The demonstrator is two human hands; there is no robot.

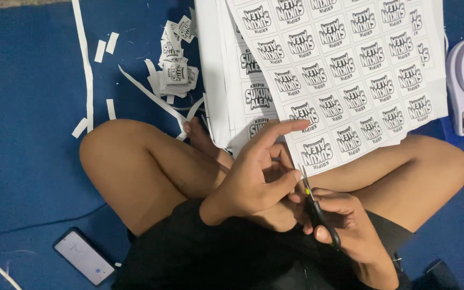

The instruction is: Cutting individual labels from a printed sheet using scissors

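The right hand (345,220) grips black scissors (318,212) at the near edge of the thin, floppy label sheet (345,70) lying across the knees, while the left hand (256,174) pinches that edge, best held close to the cut.

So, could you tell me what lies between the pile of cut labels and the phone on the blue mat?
In the head view, the person's bent knee lies between the pile of cut labels and the phone, with paper strips just above it.

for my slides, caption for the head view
Seated person's right hand works scissors along a label sheet steadied by the left hand.
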